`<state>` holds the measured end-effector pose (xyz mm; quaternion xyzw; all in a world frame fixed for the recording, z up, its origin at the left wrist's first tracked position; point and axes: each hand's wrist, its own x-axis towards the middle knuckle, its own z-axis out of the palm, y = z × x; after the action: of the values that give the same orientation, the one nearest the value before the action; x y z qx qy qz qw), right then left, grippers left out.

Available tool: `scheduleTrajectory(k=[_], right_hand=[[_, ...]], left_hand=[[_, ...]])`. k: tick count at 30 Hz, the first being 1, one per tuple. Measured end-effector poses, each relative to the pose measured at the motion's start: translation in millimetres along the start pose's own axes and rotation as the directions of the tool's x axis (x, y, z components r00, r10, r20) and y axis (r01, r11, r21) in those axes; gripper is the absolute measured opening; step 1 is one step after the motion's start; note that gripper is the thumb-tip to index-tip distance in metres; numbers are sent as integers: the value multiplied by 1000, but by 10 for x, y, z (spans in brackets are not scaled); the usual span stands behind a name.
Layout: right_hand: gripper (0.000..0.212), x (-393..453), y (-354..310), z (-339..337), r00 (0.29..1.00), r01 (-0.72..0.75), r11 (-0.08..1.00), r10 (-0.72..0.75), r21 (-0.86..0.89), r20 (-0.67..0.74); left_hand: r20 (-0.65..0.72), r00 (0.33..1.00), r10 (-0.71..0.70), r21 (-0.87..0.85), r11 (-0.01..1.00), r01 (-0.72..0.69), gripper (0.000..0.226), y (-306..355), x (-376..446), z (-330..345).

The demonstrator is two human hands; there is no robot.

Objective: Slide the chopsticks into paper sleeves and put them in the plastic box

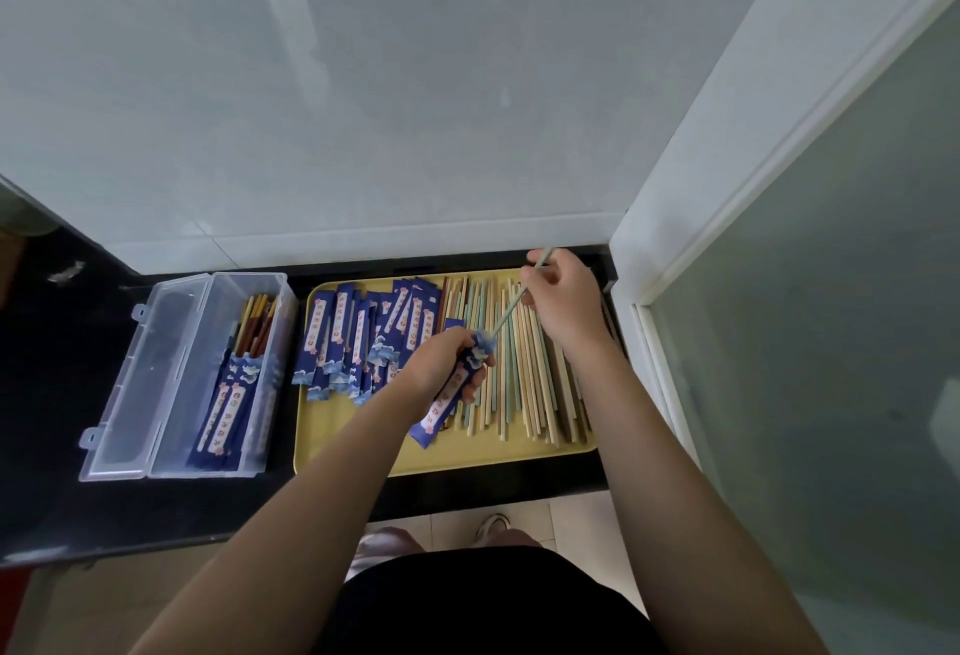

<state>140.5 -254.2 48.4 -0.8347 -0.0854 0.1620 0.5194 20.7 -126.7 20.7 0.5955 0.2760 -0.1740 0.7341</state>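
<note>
My left hand (441,361) grips a blue paper sleeve (445,402) above the yellow tray (358,441). My right hand (563,298) pinches pale green chopsticks (511,306) near their top end; their lower tips sit in the sleeve's mouth. Loose chopsticks (524,374) in green, cream and brown lie on the tray's right half. A pile of blue sleeves (358,332) covers its left half. The clear plastic box (236,379) stands left of the tray with its lid (143,384) folded open, and several sleeved chopsticks lie inside.
The tray and box sit on a black counter (62,446) against a white tiled wall (363,109). A white door frame with frosted glass (779,291) bounds the right side. Floor tiles and a shoe (491,524) show below the counter edge.
</note>
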Motion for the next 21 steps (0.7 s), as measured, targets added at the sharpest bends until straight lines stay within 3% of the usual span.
scheduleTrajectory(k=[2,3,6,8,11,16,18,21], right_hand=[[49,-41,30,52,1000,11,999,-10,-33,6],[51,-61,44,83,999,32,996,-30,-83,29],[32,-108,131,199,968,120,958,-55,-260,245],[37,-112,217,253,952,59,968,19,-244,305],[26,-72,397,284,970,-75,945,143,-319,195],[19,-206,750,480,924,-131,682,347,-720,160],[11,-282,798,582,916,-106,624,365,-774,169],[3,-360,850,678,932,-101,618,333,-779,143]], left_hand=[[-21,1000,-14,-6,1000,14,33,6,18,18],[-31,999,-18,-14,1000,18,34,6,37,21],[-103,993,-48,-61,997,42,32,25,89,43],[-163,983,-89,-93,993,74,30,22,118,36],[-210,964,-164,-136,981,138,28,-49,177,-32],[-254,943,-214,-133,974,185,22,-280,274,-125],[-272,939,-213,-125,975,185,22,-331,273,-145],[-307,928,-210,-109,977,185,22,-406,314,-193]])
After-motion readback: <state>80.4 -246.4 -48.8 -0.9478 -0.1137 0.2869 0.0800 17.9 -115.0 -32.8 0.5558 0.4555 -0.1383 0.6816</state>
